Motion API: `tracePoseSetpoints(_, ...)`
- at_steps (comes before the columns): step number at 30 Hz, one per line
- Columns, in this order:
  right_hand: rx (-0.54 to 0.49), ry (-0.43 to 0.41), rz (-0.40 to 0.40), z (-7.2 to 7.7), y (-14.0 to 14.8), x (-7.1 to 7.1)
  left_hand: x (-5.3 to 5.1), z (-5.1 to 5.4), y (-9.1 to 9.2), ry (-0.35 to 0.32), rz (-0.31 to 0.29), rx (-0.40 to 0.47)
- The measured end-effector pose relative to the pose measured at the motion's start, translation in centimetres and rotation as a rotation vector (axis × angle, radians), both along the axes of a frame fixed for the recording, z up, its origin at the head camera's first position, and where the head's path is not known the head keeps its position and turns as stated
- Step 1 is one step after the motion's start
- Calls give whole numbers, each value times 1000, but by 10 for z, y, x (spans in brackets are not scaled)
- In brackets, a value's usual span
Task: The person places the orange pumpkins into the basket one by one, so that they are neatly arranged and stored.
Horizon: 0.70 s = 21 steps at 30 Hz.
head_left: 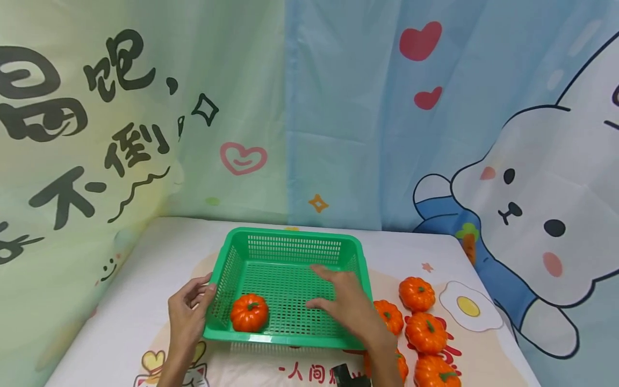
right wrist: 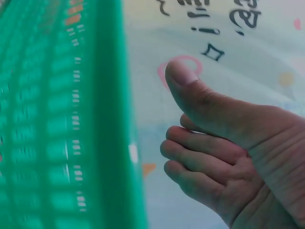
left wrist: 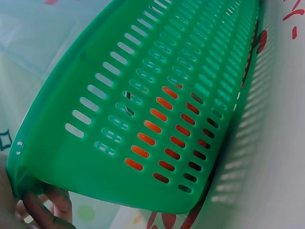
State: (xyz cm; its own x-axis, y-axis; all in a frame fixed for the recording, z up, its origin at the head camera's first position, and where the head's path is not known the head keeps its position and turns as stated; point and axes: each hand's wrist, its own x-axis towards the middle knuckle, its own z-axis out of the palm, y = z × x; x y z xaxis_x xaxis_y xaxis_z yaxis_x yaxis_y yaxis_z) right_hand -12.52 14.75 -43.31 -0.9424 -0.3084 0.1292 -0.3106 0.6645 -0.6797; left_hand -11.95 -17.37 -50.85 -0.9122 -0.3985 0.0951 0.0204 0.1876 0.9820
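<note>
A green plastic basket sits on the table, its near side tilted up a little. One orange pumpkin lies inside at the front left; its orange shows through the slots in the left wrist view. The left hand grips the basket's left rim, fingers curled round the edge. Above the right part of the basket hovers the right hand, thumb and fingers apart with nothing between them. In the right wrist view that hand appears beside the green basket wall.
Several orange pumpkins stand on the table right of the basket, some partly hidden by the right arm. A small black object shows at the bottom edge. The printed curtain hangs behind the table.
</note>
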Motion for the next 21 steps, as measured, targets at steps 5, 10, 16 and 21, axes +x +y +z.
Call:
tracePoseSetpoints(5,44,-3,-89,6,16,2,0,1,-1,-4,4,8)
tracePoseSetpoints(10,66,-17,-137,6,33,3,1,2,-2,-8,1,30)
tracePoseSetpoints(16,69,-34,-187,6,49,7,1,3,-1,-25,-11,20)
tracePoseSetpoints(21,61,1,-203,3,63,11,1,3,-1,-29,-15,4)
